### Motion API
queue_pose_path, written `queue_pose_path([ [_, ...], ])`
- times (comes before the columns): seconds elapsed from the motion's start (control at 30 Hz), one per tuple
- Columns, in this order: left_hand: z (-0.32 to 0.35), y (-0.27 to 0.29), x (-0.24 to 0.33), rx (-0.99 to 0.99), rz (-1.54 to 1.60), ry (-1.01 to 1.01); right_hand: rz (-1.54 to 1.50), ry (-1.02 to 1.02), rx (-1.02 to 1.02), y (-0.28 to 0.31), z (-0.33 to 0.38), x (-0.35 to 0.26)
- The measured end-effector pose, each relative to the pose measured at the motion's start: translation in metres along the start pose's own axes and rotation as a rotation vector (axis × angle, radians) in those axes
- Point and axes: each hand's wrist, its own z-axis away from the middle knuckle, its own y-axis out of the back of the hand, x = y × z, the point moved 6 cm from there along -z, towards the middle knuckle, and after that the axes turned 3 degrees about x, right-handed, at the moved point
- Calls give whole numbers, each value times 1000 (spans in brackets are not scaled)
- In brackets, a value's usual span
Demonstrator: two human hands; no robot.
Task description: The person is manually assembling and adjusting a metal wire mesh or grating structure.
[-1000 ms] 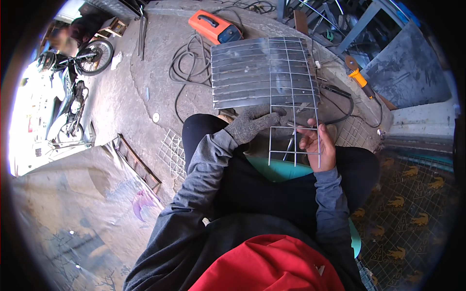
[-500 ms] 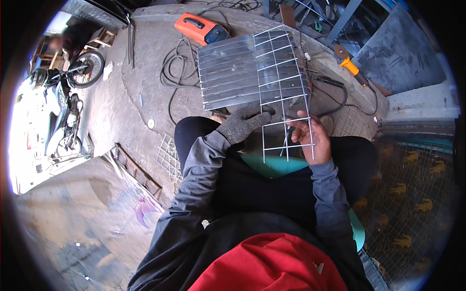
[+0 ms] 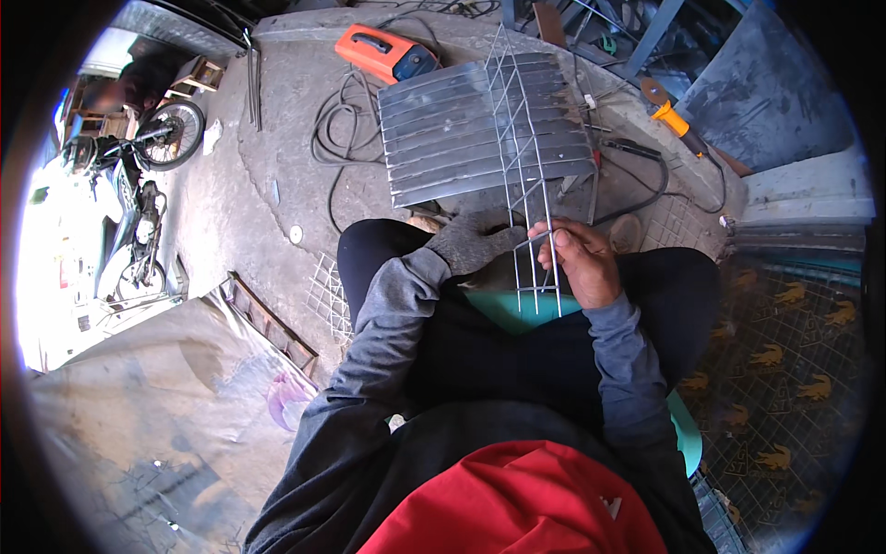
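A narrow panel of welded wire mesh (image 3: 528, 190) stands tilted in front of me, seen nearly edge-on. My left hand (image 3: 475, 245), in a grey knit glove, is closed on its left side near the lower end. My bare right hand (image 3: 583, 263) pinches the right side of the mesh between thumb and fingers, level with a cross wire. The panel's upper part rises in front of a low slatted metal table (image 3: 438, 148); whether it touches the table I cannot tell. The gloved fingertips are partly hidden behind the wires.
An orange welding machine (image 3: 380, 54) stands behind the table, with coiled cable (image 3: 330, 138) on its left. An angle grinder (image 3: 674, 118) with a yellow-orange body lies at right. Small mesh pieces (image 3: 328, 294) lie left of my knee. A motorcycle (image 3: 138, 208) stands far left.
The mesh panel has turned from facing me broadly to nearly edge-on. My right hand has gone from spread fingers to a pinch on its side wire.
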Motion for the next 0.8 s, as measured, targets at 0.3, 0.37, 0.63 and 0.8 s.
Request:
queue_pose_path([
  [0.3, -1, -2, 0, -47, -83, 12, 71, -5, -18, -11, -1, -3],
  [0.37, 0, -1, 3, -31, -101, -31, 88, -6, -32, -14, -2, -5],
  [0.63, 0, -2, -7, -27, -93, -39, 97, 4, -86, -24, -4, -2],
  [0.8, 0, -1, -5, -25, -77, -47, 84, 31, -94, -25, -6, -3],
])
